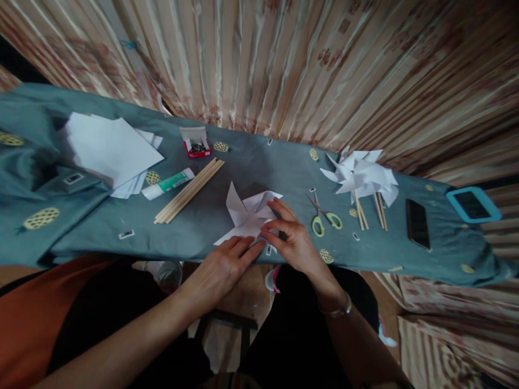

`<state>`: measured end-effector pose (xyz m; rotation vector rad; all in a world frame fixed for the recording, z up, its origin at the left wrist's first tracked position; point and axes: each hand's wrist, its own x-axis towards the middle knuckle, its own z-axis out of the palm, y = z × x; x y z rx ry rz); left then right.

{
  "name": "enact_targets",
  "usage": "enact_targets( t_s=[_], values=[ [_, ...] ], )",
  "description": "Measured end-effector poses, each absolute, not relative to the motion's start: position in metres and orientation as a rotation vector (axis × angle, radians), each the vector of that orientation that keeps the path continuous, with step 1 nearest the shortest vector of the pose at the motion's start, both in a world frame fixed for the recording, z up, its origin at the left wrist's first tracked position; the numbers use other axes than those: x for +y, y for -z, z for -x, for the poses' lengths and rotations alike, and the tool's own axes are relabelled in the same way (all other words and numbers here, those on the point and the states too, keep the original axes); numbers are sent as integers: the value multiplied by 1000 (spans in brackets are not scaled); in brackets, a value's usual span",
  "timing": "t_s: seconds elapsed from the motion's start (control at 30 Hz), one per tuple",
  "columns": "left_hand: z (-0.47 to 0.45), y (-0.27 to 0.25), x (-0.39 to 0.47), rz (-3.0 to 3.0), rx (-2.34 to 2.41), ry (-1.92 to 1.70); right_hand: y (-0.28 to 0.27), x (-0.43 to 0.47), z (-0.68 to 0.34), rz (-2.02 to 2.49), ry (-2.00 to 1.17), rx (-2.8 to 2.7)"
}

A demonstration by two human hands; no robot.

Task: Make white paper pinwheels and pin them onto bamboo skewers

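A white paper pinwheel (245, 216) lies at the table's front edge, its pointed blades partly folded up. My left hand (227, 265) is closed on its lower part, with the thumb close beside the fingers. With thumb and index finger, my right hand (294, 237) pinches a fold near the middle of the same paper; its other fingers reach over the right-hand blade. My fingers hide the lower right of the pinwheel. To the right of my right hand lie scissors (320, 215) with pale green handles, their blades slightly apart.
Left of the pinwheel lie wooden sticks (190, 192), a glue tube (168, 184), a red box of small metal pieces (198, 148) and white paper sheets (113, 148). Rightward are finished pinwheels on sticks (365, 173), a dark phone (417, 222) and a blue-framed device (473, 205). A curtain (259, 65) hangs behind.
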<state>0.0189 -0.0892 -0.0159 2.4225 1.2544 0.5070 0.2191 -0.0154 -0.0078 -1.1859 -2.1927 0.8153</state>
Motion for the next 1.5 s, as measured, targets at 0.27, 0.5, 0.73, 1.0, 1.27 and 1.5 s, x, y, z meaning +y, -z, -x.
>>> enact_targets(
  t_s=[0.27, 0.5, 0.73, 1.0, 1.27, 1.5],
  values=[
    [-17, 24, -82, -2136, 1268, -748, 20, -9, -213, 1208, -679, -2150],
    [-19, 24, -78, -2040, 1264, -809, 18, -11, -210, 1199, -583, -2166],
    [-18, 29, -76, -1993, 1297, -809, 15, -16, -212, 1188, -553, -2185],
    [-18, 27, -72, -1870, 1282, -829, 18, -25, -210, 1140, -478, -2350],
    [-19, 22, -72, -1801, 1300, -827, 20, -27, -210, 1179, -469, -2377],
    [-19, 24, -69, -1754, 1289, -842, 20, -28, -208, 1180, -398, -2399]
  ],
)
